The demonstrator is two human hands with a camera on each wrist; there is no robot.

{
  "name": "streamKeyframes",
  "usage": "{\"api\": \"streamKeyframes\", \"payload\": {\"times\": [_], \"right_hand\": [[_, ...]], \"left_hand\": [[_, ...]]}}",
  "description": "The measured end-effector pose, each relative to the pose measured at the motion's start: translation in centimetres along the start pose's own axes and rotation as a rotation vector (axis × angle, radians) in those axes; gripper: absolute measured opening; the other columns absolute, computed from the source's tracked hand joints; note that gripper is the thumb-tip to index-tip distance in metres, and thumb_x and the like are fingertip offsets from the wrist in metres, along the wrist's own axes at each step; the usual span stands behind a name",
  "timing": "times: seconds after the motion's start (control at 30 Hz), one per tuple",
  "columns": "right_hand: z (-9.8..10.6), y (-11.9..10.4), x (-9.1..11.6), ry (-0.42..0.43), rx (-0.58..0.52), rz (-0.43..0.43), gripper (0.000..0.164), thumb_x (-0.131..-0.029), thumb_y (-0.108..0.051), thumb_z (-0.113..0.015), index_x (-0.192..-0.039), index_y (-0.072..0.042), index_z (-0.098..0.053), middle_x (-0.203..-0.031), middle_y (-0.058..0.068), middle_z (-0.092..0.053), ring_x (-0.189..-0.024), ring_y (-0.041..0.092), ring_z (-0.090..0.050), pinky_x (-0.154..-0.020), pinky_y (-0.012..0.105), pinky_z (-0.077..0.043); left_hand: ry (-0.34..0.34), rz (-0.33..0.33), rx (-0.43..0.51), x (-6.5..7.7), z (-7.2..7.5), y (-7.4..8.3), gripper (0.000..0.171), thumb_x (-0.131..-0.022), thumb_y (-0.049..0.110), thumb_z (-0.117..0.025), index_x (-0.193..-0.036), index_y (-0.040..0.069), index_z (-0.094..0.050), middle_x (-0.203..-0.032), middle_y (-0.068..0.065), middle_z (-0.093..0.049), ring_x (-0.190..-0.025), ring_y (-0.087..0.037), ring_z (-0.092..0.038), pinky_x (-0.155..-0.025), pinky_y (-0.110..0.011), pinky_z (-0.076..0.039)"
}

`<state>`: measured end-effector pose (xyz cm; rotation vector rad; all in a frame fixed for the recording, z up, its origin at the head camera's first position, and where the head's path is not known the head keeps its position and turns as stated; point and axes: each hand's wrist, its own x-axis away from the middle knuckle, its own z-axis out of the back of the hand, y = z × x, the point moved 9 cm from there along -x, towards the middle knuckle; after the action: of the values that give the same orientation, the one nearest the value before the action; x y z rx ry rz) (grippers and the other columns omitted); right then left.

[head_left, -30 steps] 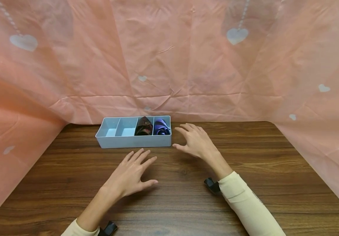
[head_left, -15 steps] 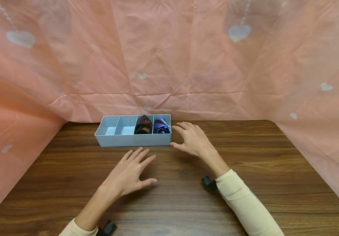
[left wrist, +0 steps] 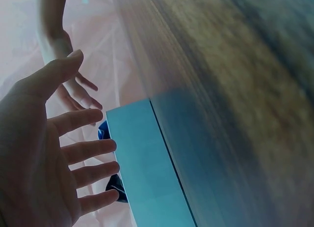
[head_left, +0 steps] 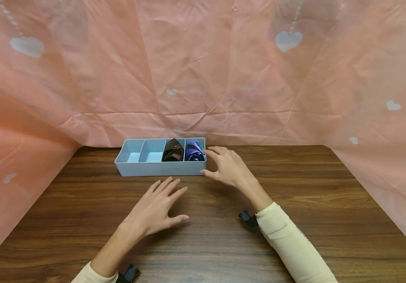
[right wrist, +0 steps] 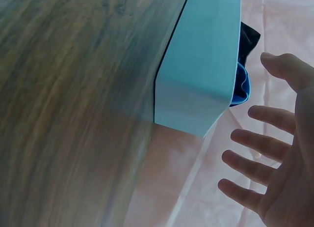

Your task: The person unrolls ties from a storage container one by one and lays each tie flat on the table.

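Note:
A light blue box [head_left: 160, 169] with several compartments stands at the back of the table. Its rightmost compartment holds a rolled purple striped necktie [head_left: 194, 151]; beside it sits a dark brown patterned necktie [head_left: 173, 151]. The two left compartments hold nothing. My right hand [head_left: 229, 167] hovers at the box's right end, fingers spread, index fingertip overlapping the rim in the head view. In front of the box hangs my left hand [head_left: 157, 208], palm down with fingers spread and nothing held. Both neckties poke above the box rim in the right wrist view.
The brown wood-grain table [head_left: 220, 243] runs back to a pink curtain [head_left: 224, 78] with pale hearts, which hangs right behind the box and along both sides. A black wrist mount [head_left: 248, 220] sits under the right sleeve.
My right hand has moved slightly left, so its fingertips now overlap the box's right end. The left hand and the box have stayed practically still.

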<state>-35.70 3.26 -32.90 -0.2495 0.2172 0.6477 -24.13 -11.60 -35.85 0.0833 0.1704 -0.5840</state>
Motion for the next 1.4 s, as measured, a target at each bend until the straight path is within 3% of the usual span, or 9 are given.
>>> {"api": "streamKeyframes", "payload": {"times": [0.3,0.53,1.0,1.4], "right_hand": [[-0.3,0.6,-1.0,0.03,-0.041,0.001,0.065,-0.094,-0.046,-0.073,-0.146,-0.01,-0.059,-0.145,0.015,-0.059,-0.133,0.036,-0.056,-0.108,0.056,-0.044],[-0.3,1.0,-1.5,0.052,-0.133,-0.02,0.06,-0.094,-0.042,-0.075,-0.143,-0.011,-0.061,-0.142,0.014,-0.061,-0.129,0.037,-0.059,-0.106,0.055,-0.047],[-0.9,1.5,-2.8,0.022,-0.314,-0.029,0.063,-0.093,-0.035,-0.078,-0.145,-0.007,-0.058,-0.146,0.014,-0.058,-0.138,0.035,-0.051,-0.111,0.054,-0.043],[-0.8,1.8,-3.7,0.06,-0.408,-0.022,0.063,-0.091,-0.027,-0.082,-0.142,-0.001,-0.058,-0.145,0.018,-0.058,-0.139,0.037,-0.05,-0.115,0.052,-0.039]], "left_hand": [[-0.012,0.004,-0.004,0.0,-0.1,0.1,0.073,-0.093,0.061,-0.066,-0.148,0.013,-0.057,-0.154,-0.02,-0.049,-0.145,-0.041,-0.042,-0.117,-0.06,-0.033],[-0.01,0.0,-0.001,0.1,-0.2,0.0,0.074,-0.093,0.06,-0.066,-0.148,0.012,-0.057,-0.154,-0.02,-0.049,-0.146,-0.042,-0.041,-0.117,-0.06,-0.032],[-0.01,-0.009,-0.018,0.1,-0.1,0.2,0.075,-0.092,0.062,-0.066,-0.149,0.014,-0.056,-0.155,-0.019,-0.049,-0.146,-0.041,-0.041,-0.118,-0.06,-0.032],[0.012,-0.027,-0.023,0.2,0.4,0.5,0.074,-0.092,0.06,-0.067,-0.15,0.015,-0.055,-0.156,-0.018,-0.048,-0.145,-0.04,-0.043,-0.115,-0.06,-0.036]]}}
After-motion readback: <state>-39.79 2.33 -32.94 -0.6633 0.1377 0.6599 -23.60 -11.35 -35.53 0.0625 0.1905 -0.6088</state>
